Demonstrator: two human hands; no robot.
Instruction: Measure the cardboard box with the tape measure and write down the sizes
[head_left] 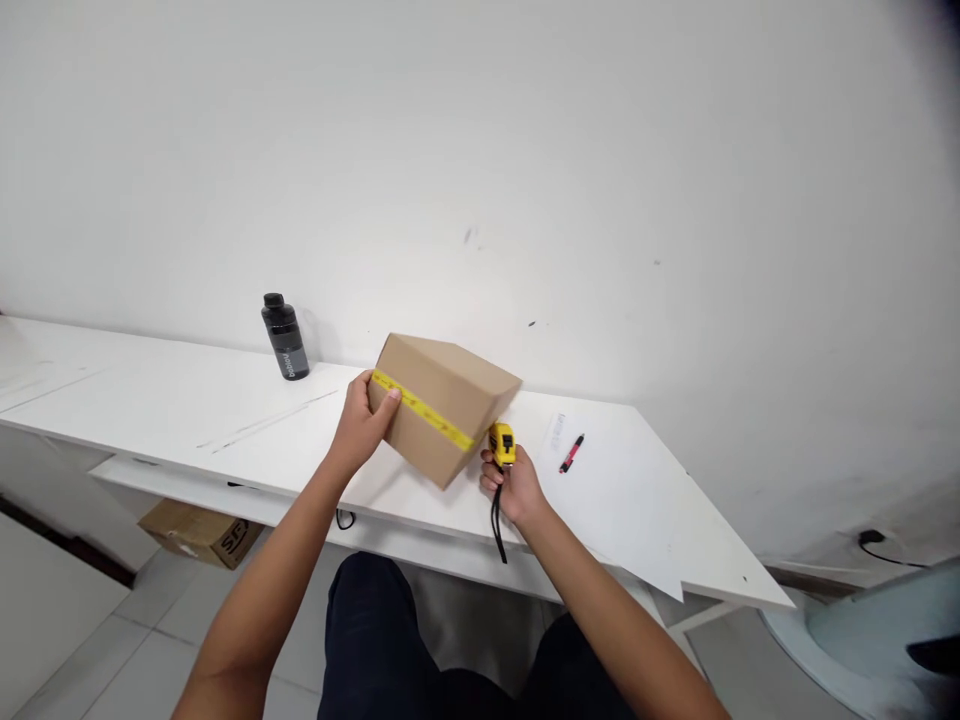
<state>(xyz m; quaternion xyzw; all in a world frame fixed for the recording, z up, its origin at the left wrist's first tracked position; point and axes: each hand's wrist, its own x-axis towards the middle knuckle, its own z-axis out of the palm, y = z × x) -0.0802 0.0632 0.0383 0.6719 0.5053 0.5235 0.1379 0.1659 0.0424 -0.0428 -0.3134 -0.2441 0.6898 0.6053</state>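
A brown cardboard box [450,385] stands on the white desk [187,400]. A yellow tape blade [424,410] runs along the box's near top edge. My left hand [364,420] pins the blade's end against the box's left corner, thumb on top. At the box's right corner my right hand [514,485] is closed around the yellow tape measure case [502,443]. A black strap hangs from the case below my hand.
A black bottle [285,337] stands at the back by the wall. A red pen [571,453] and a small paper slip [556,430] lie right of the box. Another cardboard box [199,532] sits on the floor under the desk. My dark-clad legs are below.
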